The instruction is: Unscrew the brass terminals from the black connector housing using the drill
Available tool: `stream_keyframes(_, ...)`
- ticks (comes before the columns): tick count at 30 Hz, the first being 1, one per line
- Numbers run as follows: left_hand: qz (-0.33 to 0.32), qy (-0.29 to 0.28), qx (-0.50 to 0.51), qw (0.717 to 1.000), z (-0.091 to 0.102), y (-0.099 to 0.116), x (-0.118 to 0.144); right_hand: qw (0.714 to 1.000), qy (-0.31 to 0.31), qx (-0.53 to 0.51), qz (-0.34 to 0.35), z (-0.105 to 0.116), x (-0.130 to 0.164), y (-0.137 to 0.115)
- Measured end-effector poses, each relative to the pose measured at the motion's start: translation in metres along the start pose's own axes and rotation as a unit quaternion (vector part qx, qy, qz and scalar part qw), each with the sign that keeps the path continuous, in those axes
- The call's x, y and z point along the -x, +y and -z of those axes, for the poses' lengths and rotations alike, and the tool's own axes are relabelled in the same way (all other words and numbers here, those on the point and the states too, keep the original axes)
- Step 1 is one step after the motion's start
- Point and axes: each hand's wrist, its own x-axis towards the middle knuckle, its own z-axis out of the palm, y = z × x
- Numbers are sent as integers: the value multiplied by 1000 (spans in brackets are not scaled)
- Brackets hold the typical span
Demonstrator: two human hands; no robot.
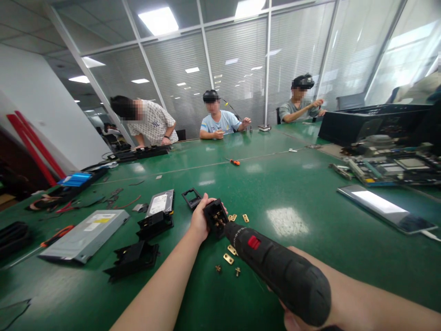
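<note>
My left hand [200, 218] grips a small black plastic housing [212, 215], its open side tilted toward me with brass-coloured parts inside. In my right hand [291, 317] is a black cordless drill [275, 266] with a red switch on top. The drill's front end points into the housing; whether its bit touches a screw I cannot make out. The drill's body hides most of the right hand's fingers. Near the housing lie several small brass plates [228, 259] and a few brass screws [237, 271]. A black frame piece [192, 198] rests just beyond my left hand.
To the left are black plastic housings [134, 259], a hard drive [161, 202], a silver metal drive [86, 234] and an orange-handled screwdriver [57, 235]. A phone [386, 209] and circuit boards [389, 168] lie right. An orange screwdriver [234, 162] lies ahead; several people work across the green table [262, 184].
</note>
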Motion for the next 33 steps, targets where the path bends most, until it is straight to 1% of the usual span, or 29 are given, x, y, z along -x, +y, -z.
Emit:
stream_keyframes(3,22,57,27,998,-3,-1,0,1000,-2,15,17,1,0,6)
stream_keyframes(5,49,73,51,995,-5,0,1,999,0,32,39,1,-1,10)
stream_keyframes(8,76,63,85,991,-7,3,3,992,1,103,77,1,-2,9)
stream_keyframes(10,81,50,97,991,-8,4,4,984,-15,147,95,3,-2,6)
stream_keyframes(13,89,40,98,990,-8,4,3,979,-43,162,116,5,-3,5)
stream_keyframes(15,93,42,93,990,-7,3,1,981,-41,152,112,7,-4,10)
stream_keyframes(18,93,48,89,991,-6,3,0,990,-11,120,77,10,-3,26)
stream_keyframes(21,95,56,83,990,-6,3,-2,994,16,94,56,13,-2,39)
stream_keyframes(22,97,59,78,990,-7,3,-2,995,14,88,54,14,-1,42)
stream_keyframes(26,97,77,48,991,-9,3,-3,996,-10,72,59,13,-4,39)
stream_keyframes(33,90,94,32,991,-13,4,-1,997,-6,63,54,10,-4,32)
